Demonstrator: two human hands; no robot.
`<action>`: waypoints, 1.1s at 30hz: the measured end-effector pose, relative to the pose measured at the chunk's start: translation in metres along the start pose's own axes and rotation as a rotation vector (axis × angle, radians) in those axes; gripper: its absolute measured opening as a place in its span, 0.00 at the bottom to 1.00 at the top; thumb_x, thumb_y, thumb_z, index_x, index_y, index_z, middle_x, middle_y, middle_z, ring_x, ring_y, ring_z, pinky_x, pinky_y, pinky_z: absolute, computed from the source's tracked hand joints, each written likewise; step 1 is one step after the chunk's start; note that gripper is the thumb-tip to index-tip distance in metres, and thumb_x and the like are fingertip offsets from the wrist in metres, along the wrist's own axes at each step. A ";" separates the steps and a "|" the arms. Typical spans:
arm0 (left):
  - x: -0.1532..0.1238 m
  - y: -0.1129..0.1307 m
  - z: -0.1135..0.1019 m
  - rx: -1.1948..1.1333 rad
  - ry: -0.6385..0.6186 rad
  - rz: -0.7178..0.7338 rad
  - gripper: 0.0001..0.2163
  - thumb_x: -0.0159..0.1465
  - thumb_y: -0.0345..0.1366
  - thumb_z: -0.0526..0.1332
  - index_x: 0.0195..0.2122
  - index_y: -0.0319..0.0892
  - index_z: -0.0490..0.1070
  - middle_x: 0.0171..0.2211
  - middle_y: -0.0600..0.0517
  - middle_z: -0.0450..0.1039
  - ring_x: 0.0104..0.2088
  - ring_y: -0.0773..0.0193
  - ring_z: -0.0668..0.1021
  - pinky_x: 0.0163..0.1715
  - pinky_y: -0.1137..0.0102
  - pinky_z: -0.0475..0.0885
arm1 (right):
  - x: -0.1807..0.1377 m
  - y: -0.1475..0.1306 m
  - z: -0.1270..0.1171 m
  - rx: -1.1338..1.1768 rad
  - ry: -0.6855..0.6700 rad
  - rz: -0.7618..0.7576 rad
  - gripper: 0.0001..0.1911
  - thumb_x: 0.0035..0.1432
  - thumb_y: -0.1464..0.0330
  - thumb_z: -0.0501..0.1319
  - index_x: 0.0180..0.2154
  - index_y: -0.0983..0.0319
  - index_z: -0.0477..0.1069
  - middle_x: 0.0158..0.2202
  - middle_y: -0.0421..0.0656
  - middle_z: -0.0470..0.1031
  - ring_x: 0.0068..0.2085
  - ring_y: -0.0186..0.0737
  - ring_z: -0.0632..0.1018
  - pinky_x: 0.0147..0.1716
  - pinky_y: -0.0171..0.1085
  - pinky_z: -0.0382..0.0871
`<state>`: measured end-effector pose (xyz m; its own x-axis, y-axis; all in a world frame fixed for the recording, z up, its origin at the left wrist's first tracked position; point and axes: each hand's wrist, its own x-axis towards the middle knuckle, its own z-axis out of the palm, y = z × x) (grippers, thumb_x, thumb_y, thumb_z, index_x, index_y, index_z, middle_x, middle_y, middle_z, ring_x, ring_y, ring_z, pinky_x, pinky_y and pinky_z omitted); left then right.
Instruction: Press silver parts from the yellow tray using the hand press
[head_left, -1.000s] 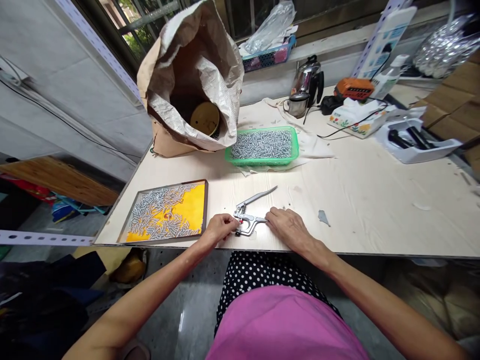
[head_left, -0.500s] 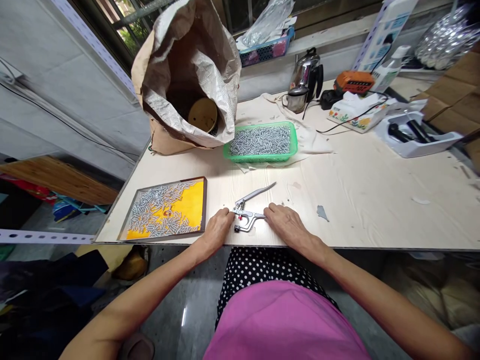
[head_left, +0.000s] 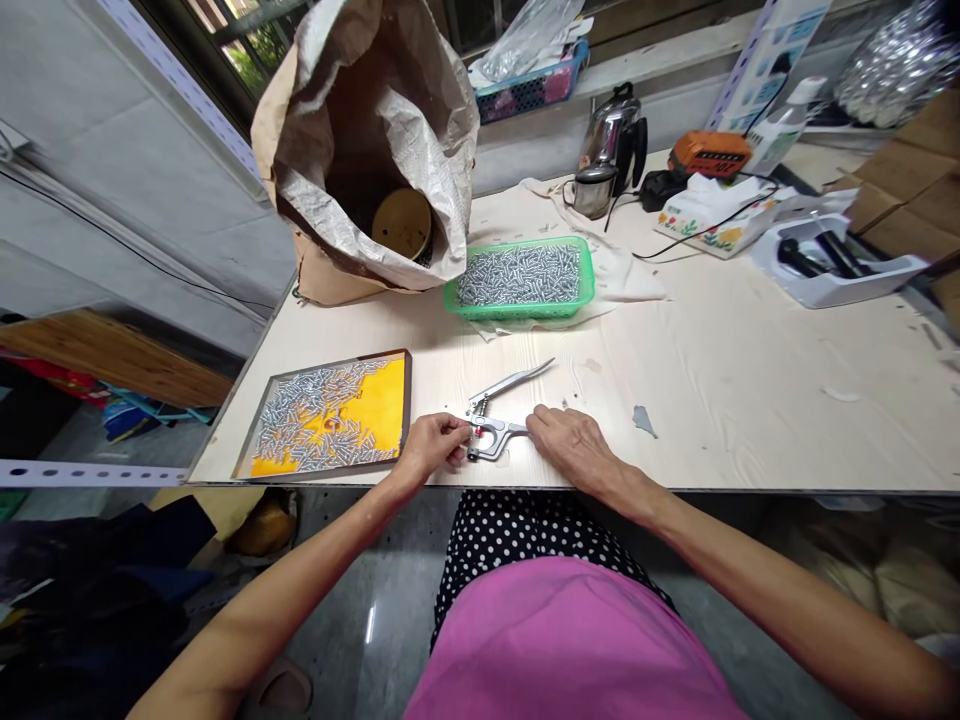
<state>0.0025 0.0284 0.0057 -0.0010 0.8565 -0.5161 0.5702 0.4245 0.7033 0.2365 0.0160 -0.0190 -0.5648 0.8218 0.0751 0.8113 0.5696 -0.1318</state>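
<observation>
Silver hand pliers with a coil spring lie on the table near its front edge, handles spread apart. My right hand is closed over the end of the lower handle. At the jaw end, my left hand has thumb and fingertips pressed together beside a small red part of the tool. Whatever is in that pinch is too small to name. Left of this hand stands a shallow tray with a yellow bottom, scattered with small silver metal pieces. Behind the pliers, a green plastic basket is full of similar pieces.
A large open sack stands at the back left with a round tan container inside. Farther right are a metal kettle, an orange battery pack, a tissue box and a white tray. A grey scrap lies right of my right hand.
My left hand has shifted slightly left and turned, its thumb and fingertips now showing in a pinch by the jaws. My right hand stays on the handle.
</observation>
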 end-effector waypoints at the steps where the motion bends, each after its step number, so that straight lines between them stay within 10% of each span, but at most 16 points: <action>1: -0.001 -0.001 0.001 -0.085 -0.016 -0.027 0.07 0.62 0.36 0.62 0.33 0.36 0.72 0.17 0.57 0.68 0.16 0.71 0.70 0.20 0.76 0.69 | -0.001 0.000 0.000 -0.007 0.027 -0.012 0.13 0.66 0.77 0.49 0.37 0.62 0.70 0.35 0.44 0.73 0.33 0.39 0.70 0.32 0.39 0.52; 33: 0.009 -0.003 0.000 0.079 -0.198 -0.081 0.11 0.58 0.34 0.62 0.20 0.39 0.66 0.13 0.57 0.65 0.14 0.71 0.68 0.17 0.76 0.64 | 0.007 0.005 -0.002 0.009 -0.071 -0.032 0.09 0.67 0.74 0.51 0.38 0.62 0.69 0.38 0.44 0.73 0.34 0.38 0.70 0.30 0.39 0.51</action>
<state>0.0010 0.0343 -0.0010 0.1075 0.7432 -0.6604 0.6371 0.4584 0.6197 0.2365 0.0245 -0.0173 -0.6004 0.7997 0.0094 0.7911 0.5956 -0.1391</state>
